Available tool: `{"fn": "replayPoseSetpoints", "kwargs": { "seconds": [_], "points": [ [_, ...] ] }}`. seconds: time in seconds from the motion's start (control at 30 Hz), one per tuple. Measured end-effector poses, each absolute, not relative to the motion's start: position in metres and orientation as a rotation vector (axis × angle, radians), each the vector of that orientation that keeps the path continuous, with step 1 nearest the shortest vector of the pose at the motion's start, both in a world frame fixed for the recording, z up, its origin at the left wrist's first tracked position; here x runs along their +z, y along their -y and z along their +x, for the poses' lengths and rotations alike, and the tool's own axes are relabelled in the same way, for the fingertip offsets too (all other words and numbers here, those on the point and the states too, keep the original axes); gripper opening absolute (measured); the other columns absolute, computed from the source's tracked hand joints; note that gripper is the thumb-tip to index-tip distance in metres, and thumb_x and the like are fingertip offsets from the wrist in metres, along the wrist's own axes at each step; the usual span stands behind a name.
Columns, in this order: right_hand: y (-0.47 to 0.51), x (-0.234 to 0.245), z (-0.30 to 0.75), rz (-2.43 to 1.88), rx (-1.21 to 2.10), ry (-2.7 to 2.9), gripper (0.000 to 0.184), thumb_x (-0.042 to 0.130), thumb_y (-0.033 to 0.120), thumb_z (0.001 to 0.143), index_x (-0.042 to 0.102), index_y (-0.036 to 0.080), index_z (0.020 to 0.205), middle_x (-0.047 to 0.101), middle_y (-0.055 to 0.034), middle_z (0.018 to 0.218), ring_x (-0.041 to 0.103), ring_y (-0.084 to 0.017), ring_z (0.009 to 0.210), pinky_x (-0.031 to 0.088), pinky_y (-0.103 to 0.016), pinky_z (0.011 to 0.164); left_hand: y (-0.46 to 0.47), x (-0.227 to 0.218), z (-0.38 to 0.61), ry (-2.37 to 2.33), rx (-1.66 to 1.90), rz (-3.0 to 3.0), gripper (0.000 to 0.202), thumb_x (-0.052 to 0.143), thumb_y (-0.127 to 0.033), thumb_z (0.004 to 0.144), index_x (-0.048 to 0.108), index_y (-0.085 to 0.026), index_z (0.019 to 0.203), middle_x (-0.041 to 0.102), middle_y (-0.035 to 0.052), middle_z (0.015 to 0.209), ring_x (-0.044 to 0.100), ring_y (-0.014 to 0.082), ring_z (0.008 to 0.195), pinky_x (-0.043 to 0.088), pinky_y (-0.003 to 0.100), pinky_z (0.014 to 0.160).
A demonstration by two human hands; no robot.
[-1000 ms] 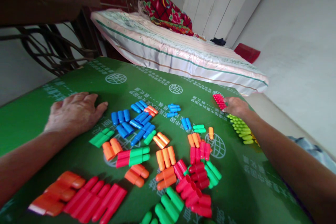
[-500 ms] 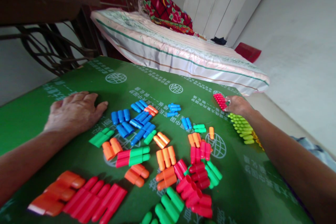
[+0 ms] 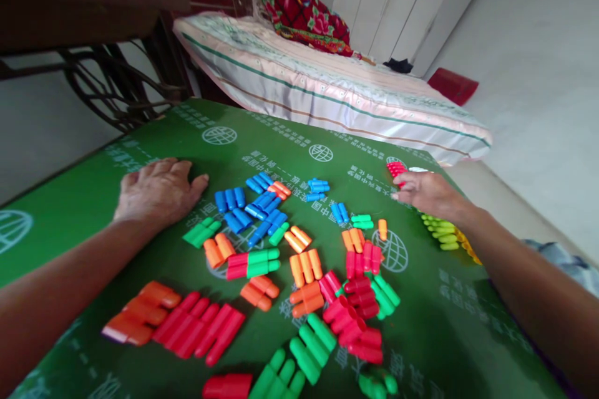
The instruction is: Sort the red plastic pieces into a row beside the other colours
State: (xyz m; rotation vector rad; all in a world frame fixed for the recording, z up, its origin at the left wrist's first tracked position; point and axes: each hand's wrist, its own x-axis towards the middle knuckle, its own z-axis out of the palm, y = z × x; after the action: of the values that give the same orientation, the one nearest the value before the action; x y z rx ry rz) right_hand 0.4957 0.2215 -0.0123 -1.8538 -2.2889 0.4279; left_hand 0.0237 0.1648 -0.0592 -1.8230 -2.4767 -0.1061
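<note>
My left hand [image 3: 156,190] lies flat on the green table at the left, fingers stretched and thumb apart, holding nothing. Nearest to it are several blue bullet-shaped plastic pieces [image 3: 230,199] and a green piece [image 3: 202,232]. At the far right, my right hand [image 3: 428,192] has its fingertips slightly apart beside a red studded block of such pieces [image 3: 395,169], part of which the hand hides. Below that wrist sits a row of yellow-green pieces [image 3: 440,229], with yellow-orange pieces [image 3: 468,245] partly covered by the forearm.
Orange pieces [image 3: 305,267], red pieces [image 3: 210,327] and green pieces [image 3: 312,348] are spread over the middle and front of the green table [image 3: 154,368]. Behind the table stands a bed [image 3: 327,87] with a folded red flowered blanket [image 3: 309,15]. A wall is at right.
My right hand has drawn back a little from the red block, its fingertips now apart. My left hand stays flat on the table. The view has shifted slightly.
</note>
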Motion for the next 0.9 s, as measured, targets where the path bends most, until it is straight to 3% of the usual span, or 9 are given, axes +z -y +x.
{"fn": "replayPoseSetpoints", "kwargs": {
  "seconds": [0.13,0.3,0.43,0.57,0.7,0.9],
  "points": [
    [-0.168,-0.003,0.460,-1.604,0.715,2.383,0.036,0.067,0.030,0.079,0.068,0.022,0.114,0.075,-0.0039,0.093,0.070,-0.018,0.080,0.055,-0.029,0.073,-0.163,-0.058,0.027,2.488,-0.110,-1.824,0.066,0.021,-0.051,0.090,0.050,-0.009,0.131,0.047,0.0204,0.142,0.039,0.0381,0.133,0.034,0.057,0.108],
    [-0.101,0.018,0.420,-1.136,0.663,2.855,0.020,0.061,0.022,0.087,0.069,0.024,0.105,0.072,-0.0031,0.099,0.066,-0.017,0.092,0.051,-0.028,0.082,-0.161,-0.057,0.030,2.507,-0.142,-1.817,0.063,0.025,-0.050,0.091,0.050,-0.009,0.131,0.046,0.0207,0.143,0.039,0.0380,0.134,0.033,0.057,0.108],
    [-0.073,0.017,0.407,-0.954,0.525,3.085,0.021,0.059,0.017,0.088,0.065,0.023,0.107,0.070,-0.0039,0.098,0.064,-0.020,0.097,0.049,-0.033,0.092,-0.158,-0.052,0.032,2.510,-0.166,-1.843,0.064,0.024,-0.050,0.092,0.049,-0.007,0.132,0.044,0.0226,0.144,0.038,0.0399,0.134,0.033,0.059,0.108],
    [-0.066,0.005,0.407,-0.914,0.383,3.112,0.026,0.056,0.011,0.087,0.064,0.020,0.111,0.069,-0.0076,0.105,0.063,-0.022,0.105,0.048,-0.036,0.098,-0.157,-0.049,0.034,2.511,-0.187,-1.889,0.066,0.023,-0.051,0.092,0.048,-0.005,0.132,0.043,0.0255,0.144,0.037,0.0413,0.135,0.032,0.059,0.108],
    [-0.072,0.007,0.417,-0.931,0.405,2.978,0.026,0.061,0.018,0.086,0.064,0.022,0.112,0.070,-0.0066,0.108,0.064,-0.021,0.103,0.052,-0.033,0.092,-0.157,-0.051,0.032,2.508,-0.203,-1.882,0.065,0.025,-0.052,0.092,0.049,-0.006,0.132,0.043,0.0256,0.144,0.037,0.0412,0.134,0.032,0.060,0.107],
    [-0.100,0.010,0.458,-1.316,0.206,2.609,0.032,0.062,0.022,0.083,0.066,0.026,0.114,0.070,-0.0045,0.113,0.066,-0.021,0.103,0.053,-0.034,0.092,-0.157,-0.052,0.031,2.507,-0.198,-1.889,0.067,0.023,-0.052,0.092,0.048,-0.005,0.133,0.042,0.0259,0.145,0.036,0.0414,0.135,0.032,0.060,0.107]
  ]
}}
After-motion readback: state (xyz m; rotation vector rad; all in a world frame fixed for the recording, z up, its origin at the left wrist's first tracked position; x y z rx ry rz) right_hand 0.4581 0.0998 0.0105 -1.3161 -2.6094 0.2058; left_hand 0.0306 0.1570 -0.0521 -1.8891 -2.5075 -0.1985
